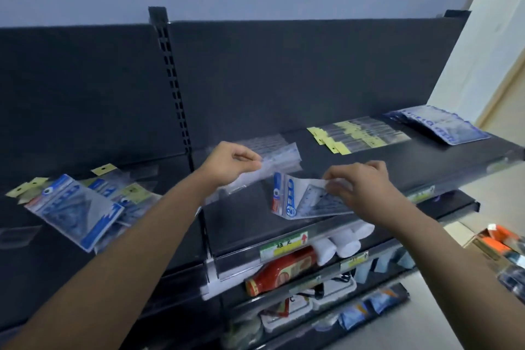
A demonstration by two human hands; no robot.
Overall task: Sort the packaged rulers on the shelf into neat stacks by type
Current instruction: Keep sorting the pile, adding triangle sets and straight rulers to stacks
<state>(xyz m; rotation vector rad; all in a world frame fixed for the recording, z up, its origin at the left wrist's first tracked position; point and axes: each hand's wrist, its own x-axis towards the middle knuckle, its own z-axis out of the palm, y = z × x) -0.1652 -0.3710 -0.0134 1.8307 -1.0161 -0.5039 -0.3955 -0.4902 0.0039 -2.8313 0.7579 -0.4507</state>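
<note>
Head view: your left hand (227, 163) is pinching a slim clear ruler packet (277, 158), and your right hand (360, 187) is gripping a blue-labelled set-square pack (298, 202) just above the shelf (412, 162). Both are likely feeling light, floppy and slick, so you are better off gripping the stiffer header ends.

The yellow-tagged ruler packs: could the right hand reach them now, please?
Probably yes: bare shelf lies between the right hand and the yellow-tagged ruler packs, though it pinches a blue ruler-set pack.

Red bottle (279, 268) on its side beside white tubes (345, 241) (lower shelf (380, 247)), blue packets (380, 300) below
</note>
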